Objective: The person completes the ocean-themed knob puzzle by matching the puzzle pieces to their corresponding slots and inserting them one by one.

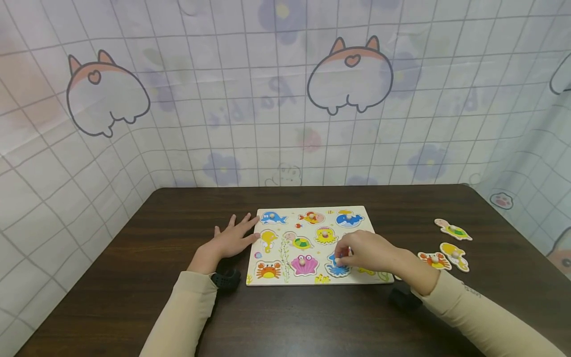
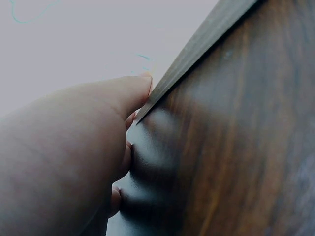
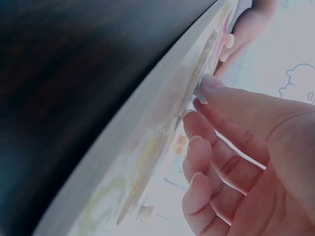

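A wooden peg puzzle board [image 1: 327, 248] with sea-animal pieces lies on the dark table. My right hand [image 1: 366, 250] is over its lower right part, thumb and index finger pinching the knob [image 3: 201, 92] of a blue many-armed puzzle piece [image 1: 337, 270]. That piece sits at its place on the board, partly hidden by the fingers. My left hand [image 1: 232, 238] lies at the board's left edge with fingers spread on the table. In the left wrist view, the left thumb [image 2: 133, 93] touches the board's edge.
Right of the board lie a loose turtle piece [image 1: 455, 230], a yellow seahorse piece [image 1: 455, 256] and a crab piece [image 1: 434, 260], the crab partly behind my right forearm. A patterned cloth wall [image 1: 285, 139] stands behind the table [image 1: 312, 322].
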A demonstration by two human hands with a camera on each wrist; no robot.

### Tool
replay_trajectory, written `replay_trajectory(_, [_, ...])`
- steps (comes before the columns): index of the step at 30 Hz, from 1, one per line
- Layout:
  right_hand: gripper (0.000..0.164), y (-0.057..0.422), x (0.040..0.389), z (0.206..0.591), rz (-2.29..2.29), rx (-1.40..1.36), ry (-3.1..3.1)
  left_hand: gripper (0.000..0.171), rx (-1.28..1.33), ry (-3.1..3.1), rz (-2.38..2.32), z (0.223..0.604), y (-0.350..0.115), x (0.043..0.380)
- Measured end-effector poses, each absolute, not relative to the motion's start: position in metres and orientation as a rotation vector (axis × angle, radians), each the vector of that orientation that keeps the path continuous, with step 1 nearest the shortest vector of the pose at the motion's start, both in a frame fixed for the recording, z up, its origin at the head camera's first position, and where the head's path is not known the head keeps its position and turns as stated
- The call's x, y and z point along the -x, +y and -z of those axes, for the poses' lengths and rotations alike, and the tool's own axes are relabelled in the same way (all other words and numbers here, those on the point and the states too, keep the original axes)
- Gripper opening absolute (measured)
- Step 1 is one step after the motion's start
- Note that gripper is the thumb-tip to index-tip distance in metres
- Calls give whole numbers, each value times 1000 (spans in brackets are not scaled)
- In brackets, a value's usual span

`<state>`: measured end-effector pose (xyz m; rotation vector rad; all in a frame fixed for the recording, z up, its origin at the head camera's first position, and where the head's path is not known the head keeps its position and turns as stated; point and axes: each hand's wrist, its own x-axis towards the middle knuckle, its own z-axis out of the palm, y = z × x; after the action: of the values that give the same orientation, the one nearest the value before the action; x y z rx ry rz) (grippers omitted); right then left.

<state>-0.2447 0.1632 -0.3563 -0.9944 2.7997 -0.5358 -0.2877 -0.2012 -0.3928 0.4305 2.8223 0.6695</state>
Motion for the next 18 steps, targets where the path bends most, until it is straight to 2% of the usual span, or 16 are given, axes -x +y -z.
replay_trajectory(12, [14,177,245,351,564,1059,2797,65,-424,2818,-687,390,-200,285])
replay_trajectory(18, [16,198,246,339,622,1182,2771,65,-418,2820,-687,389,-199,285])
